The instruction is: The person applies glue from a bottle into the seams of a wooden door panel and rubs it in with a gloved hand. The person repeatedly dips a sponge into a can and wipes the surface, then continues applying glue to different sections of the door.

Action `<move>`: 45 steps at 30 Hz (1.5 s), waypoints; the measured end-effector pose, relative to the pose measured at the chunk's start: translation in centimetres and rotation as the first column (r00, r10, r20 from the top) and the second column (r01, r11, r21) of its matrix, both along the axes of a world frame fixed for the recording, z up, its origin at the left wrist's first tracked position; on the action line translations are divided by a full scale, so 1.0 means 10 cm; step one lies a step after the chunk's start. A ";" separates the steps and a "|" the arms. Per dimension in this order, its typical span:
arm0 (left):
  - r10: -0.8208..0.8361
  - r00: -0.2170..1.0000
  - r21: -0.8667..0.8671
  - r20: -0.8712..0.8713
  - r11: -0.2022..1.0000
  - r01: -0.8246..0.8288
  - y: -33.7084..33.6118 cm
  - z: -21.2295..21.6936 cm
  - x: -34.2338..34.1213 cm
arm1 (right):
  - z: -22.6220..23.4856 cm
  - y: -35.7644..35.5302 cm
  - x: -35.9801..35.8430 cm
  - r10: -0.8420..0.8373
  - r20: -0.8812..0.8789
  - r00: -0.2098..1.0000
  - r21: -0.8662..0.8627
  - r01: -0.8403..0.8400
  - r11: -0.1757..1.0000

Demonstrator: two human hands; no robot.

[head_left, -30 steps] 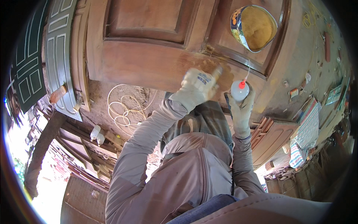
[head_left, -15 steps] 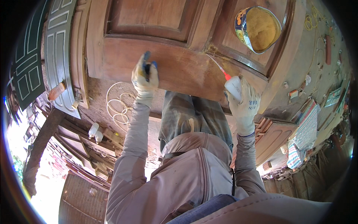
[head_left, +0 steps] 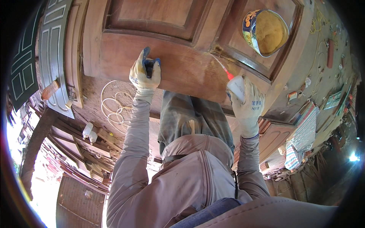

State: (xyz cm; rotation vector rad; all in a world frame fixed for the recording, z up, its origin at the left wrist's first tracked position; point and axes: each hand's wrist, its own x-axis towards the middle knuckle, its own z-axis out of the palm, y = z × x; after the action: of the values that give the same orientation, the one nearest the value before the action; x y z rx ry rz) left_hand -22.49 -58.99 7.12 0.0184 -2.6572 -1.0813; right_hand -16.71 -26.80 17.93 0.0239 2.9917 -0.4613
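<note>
A wooden panelled door (head_left: 152,47) lies in front of me. My right hand (head_left: 249,100), in a white work glove, is wrapped round a small white squeeze bottle (head_left: 237,87) with a red cap and a thin clear nozzle. The nozzle tip is at the lower left corner of the door's right panel, where the wood looks wet. My left hand (head_left: 146,72), gloved with dark blue fingertips, hovers over the door's near rail. Its thumb and forefinger are apart, with a dark patch between them that looks like the glove's palm. A cut-open can (head_left: 249,32) of tan powder rests on the right panel.
Grey and brown door panels (head_left: 55,45) stand at the left, with a plastic bottle (head_left: 50,90) on one. A pale coiled hose (head_left: 114,110) lies on the floor. Wood pieces (head_left: 81,152) are stacked at lower left; a striped cloth (head_left: 302,133) hangs at right.
The view has shifted slightly. My left thumb and forefinger look a little further apart. My right hand keeps the bottle's nozzle at the same panel corner, where the wet-looking patch now shows more.
</note>
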 end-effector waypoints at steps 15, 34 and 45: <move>-0.010 1.000 -0.012 -0.008 1.000 0.010 0.01 0.02 -0.01 | -0.01 0.03 0.02 0.012 0.024 1.000 0.049 -0.013 0.999; -0.018 1.000 -0.009 -0.014 1.000 0.018 0.01 0.02 0.00 | -0.03 0.05 0.02 0.019 -0.015 1.000 0.067 -0.018 0.998; -0.017 0.999 -0.022 -0.028 1.000 0.016 0.01 0.02 -0.01 | -0.04 0.05 0.01 -0.016 0.030 0.999 0.092 0.014 0.996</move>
State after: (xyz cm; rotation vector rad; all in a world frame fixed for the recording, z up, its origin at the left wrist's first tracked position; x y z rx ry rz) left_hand -22.60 -58.92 7.30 -0.0233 -2.6478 -1.0502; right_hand -16.61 -26.28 17.55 0.0610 2.9821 -0.3212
